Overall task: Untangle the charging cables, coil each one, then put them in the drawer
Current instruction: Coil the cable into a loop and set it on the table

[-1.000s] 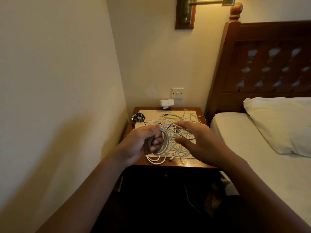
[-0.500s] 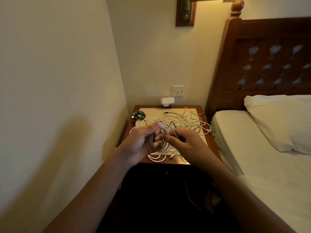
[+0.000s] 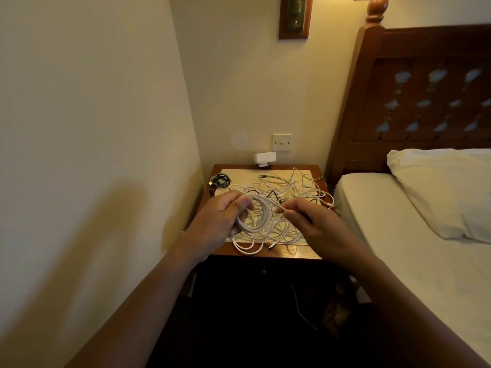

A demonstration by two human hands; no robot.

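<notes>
Left hand (image 3: 220, 219), centre of frame, fingers curled round a white cable coil (image 3: 259, 216), several loops, thumb on top. Right hand (image 3: 316, 227) just right of it, thumb and fingertips pinching a white strand that runs off the coil. Both hands held over the front half of the nightstand (image 3: 303, 252).

Behind and under the hands: tangle of white cables (image 3: 289, 187) spread across a pale mat (image 3: 239, 173) on the nightstand top, with at least 1 dark cable threaded through. Loose white loops hang near the front edge; 1 connector end lies there, type unreadable. Black coiled cable (image 3: 221, 181) sits apart at the mat's left rear corner.

Small white box-shaped device (image 3: 265, 158) at the back edge of the nightstand, below a wall switch (image 3: 282, 142). Drawer front below the top is in deep shadow; cannot tell if it's open or closed.

Right of frame: bed with pillow (image 3: 438, 189) and wooden headboard (image 3: 425, 83). Wall lamp mount (image 3: 295, 17) at upper centre.
</notes>
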